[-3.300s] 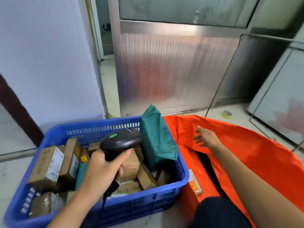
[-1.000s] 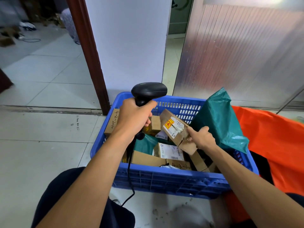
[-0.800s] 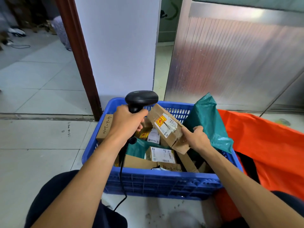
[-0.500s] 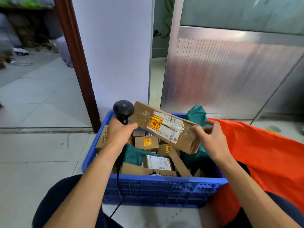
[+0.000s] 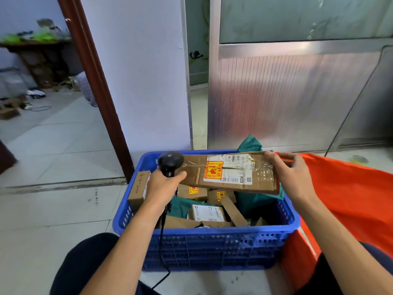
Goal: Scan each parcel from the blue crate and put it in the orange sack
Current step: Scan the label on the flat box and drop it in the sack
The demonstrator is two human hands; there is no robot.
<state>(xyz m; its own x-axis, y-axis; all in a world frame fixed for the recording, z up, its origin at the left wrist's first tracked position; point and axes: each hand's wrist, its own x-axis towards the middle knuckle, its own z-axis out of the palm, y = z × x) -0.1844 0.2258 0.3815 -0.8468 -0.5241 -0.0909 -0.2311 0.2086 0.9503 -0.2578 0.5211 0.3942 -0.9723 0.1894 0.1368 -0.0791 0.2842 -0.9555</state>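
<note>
A blue crate on the floor holds several cardboard parcels and a teal bag. My right hand grips the right end of a long flat cardboard parcel above the crate, with its white label and orange sticker facing up. My left hand grips a black handheld scanner whose head sits right at the parcel's left end. The orange sack lies open to the right of the crate.
A white wall with a dark red door frame stands behind the crate on the left. A metal door panel closes off the back right. A roll of tape lies on the tiles beyond the sack. My knees flank the crate.
My right hand lifted the long parcel out of the crate and turned it flat, label up. The scanner in my left hand came level with the parcel's left end.
</note>
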